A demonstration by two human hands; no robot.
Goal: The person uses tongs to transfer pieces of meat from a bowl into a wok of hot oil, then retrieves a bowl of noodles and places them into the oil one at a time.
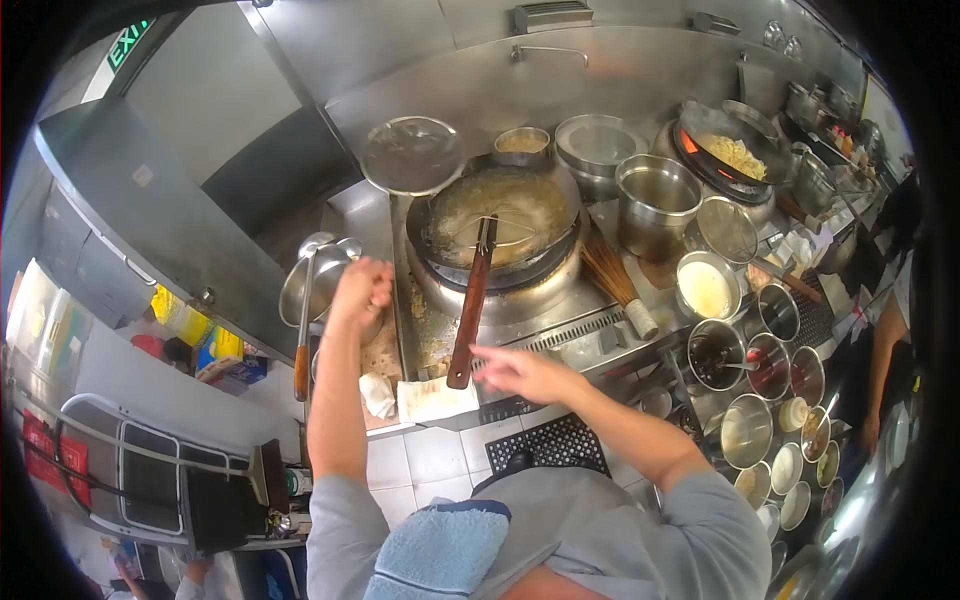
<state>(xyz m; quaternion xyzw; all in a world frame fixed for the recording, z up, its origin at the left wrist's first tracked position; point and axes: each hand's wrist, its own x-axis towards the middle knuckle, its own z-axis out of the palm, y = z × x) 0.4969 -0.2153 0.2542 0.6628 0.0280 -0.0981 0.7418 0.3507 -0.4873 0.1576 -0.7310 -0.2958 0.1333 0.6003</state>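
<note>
My left hand (362,290) is raised with its fingers curled, beside a steel bowl (308,285) left of the stove; whatever its fingers may hold is hidden. A ladle (303,345) with a wooden handle rests against that bowl. My right hand (525,375) has its fingers stretched out, close to the end of a long wooden handle (473,315). This handle belongs to a wire-rimmed strainer whose head lies in the wok (430,228), in bubbling, cloudy liquid. Below the handle's end lies a folded white cloth (437,399), with a crumpled cloth (378,395) to its left.
A bamboo brush (617,275) lies right of the wok, near a tall steel pot (658,205). Farther right, a second wok (722,145) holds noodle-like food. Several seasoning containers (746,430) stand at my right. Another person's arm (885,350) shows at the right edge.
</note>
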